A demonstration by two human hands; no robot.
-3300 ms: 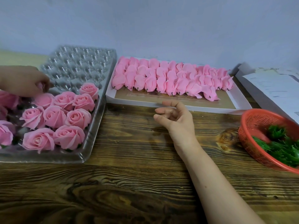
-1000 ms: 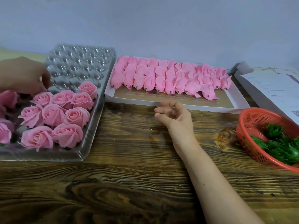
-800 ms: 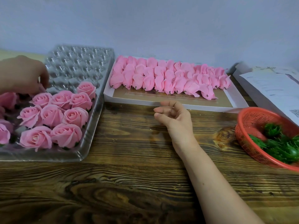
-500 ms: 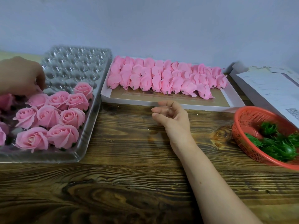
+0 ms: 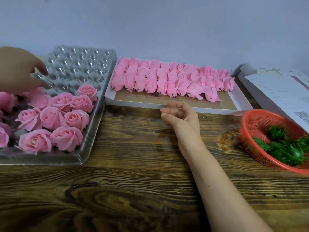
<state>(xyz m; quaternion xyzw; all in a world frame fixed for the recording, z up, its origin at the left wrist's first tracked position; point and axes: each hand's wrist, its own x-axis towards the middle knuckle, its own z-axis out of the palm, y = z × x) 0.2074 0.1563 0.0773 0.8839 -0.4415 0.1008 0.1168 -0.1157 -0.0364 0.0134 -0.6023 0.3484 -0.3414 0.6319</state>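
Note:
A clear plastic tray [image 5: 93, 131] with moulded cups holds several finished pink roses [image 5: 66, 138] in its near half; its far cups are bare. My left hand [image 5: 18, 71] hovers at the tray's left edge, just above a rose [image 5: 36, 92], with thumb and fingers spread apart and holding nothing. My right hand [image 5: 180, 118] rests on the wooden table [image 5: 133, 181] in front of a white box [image 5: 242, 104], its fingers loosely curled and holding nothing. The box holds rows of pink petal buds [image 5: 167, 81].
A red mesh basket [image 5: 250, 124] with green leafy sepals [image 5: 287, 148] stands at the right edge. Printed papers [image 5: 284, 91] lie behind it. A pale wall runs along the back of the table.
My left hand, earlier curled down over a rose at the tray's left edge, has spread its fingers and lifted slightly. My right hand has stayed in place.

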